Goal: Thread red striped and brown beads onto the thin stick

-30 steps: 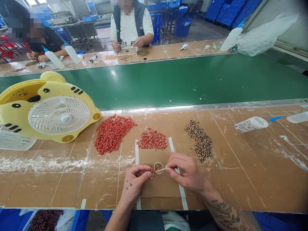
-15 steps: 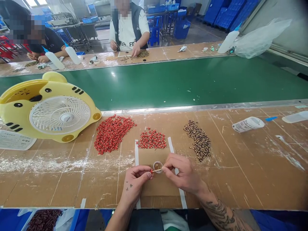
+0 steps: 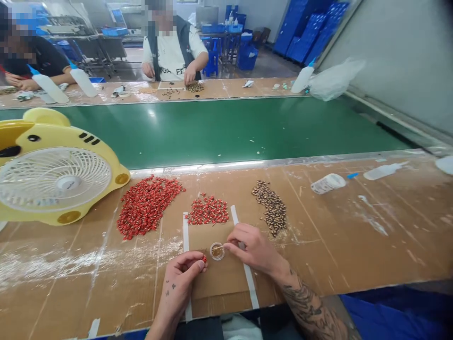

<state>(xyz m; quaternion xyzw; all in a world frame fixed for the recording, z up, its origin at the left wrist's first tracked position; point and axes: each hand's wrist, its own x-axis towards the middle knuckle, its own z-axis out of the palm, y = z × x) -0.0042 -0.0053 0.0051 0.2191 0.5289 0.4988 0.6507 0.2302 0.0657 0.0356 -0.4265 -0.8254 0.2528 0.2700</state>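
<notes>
My left hand [image 3: 182,274] pinches a small red piece [image 3: 204,258] just left of a small clear cup [image 3: 217,251] of amber liquid. My right hand [image 3: 249,248] pinches a thin stick [image 3: 220,247] whose tip reaches over the cup. The cup stands on a cardboard sheet [image 3: 226,278] edged by two white tape strips. Beyond it lies a small heap of red pieces [image 3: 208,212]. A larger red heap [image 3: 146,205] lies to the left and a pile of dark brown pieces [image 3: 272,207] to the right.
A yellow desk fan [image 3: 53,174] sits at the left. A white glue bottle [image 3: 327,183] and a clear one [image 3: 384,171] lie at the right. A green conveyor belt [image 3: 230,127] runs across. Two other people work at the far bench with bottles and small piles.
The view has swung right and tilted, so everything sits further left. My hands have come slightly apart; the stick tip now rests over the cup instead of touching the red piece.
</notes>
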